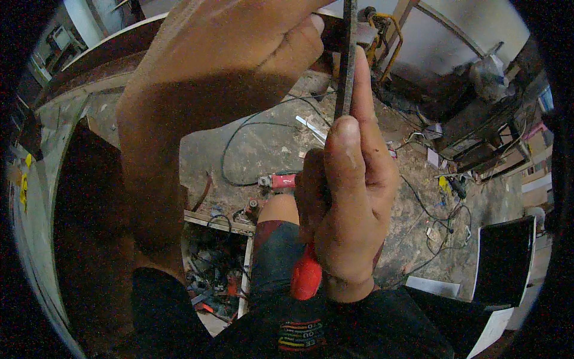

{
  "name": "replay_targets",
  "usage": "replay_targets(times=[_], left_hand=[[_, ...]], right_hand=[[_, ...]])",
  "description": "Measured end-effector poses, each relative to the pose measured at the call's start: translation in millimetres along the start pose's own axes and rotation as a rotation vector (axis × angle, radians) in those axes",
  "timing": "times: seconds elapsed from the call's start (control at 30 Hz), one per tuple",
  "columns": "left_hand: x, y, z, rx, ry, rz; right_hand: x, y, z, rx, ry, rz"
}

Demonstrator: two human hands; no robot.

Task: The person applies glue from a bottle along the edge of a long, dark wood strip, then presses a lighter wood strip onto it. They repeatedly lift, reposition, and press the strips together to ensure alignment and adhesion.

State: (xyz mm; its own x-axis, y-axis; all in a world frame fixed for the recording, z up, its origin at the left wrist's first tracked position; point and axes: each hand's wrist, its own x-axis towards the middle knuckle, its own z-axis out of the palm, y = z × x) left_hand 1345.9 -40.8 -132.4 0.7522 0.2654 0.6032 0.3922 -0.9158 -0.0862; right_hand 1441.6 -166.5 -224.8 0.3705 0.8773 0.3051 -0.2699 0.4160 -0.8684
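My right hand [353, 203] is wrapped round a file. The file's flat dark blade [347, 66] rises almost upright past the top edge of the picture, and its red handle [306, 278] sticks out below my palm. My right thumb lies along the blade, and the index finger is stretched up beside it. My left hand [275, 42] comes across from the left at the top, close to the upper part of the blade. Its fingers are curled, but the foremost fingertips are cut off by the picture's edge, so what they grip is hidden.
A red angle grinder [282, 180] lies on the stained floor beyond my knee. Near my left leg stands a wooden-edged box [244, 281] of tools and wires. Black cables [445, 230] wind over the floor at the right, near a black panel [505, 260] with a light frame.
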Motion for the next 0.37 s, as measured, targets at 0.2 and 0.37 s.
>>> replay_targets(times=[0.2, 0.37], left_hand=[[-2.2, -5.7, 10.4, 0.068, 0.176, 0.124], [-9.4, -2.4, 11.8, 0.116, 0.135, 0.062]], right_hand=[[-3.4, -0.8, 6.0, 0.032, 0.033, 0.005], [-6.6, 0.1, 10.0, 0.042, 0.058, 0.009]])
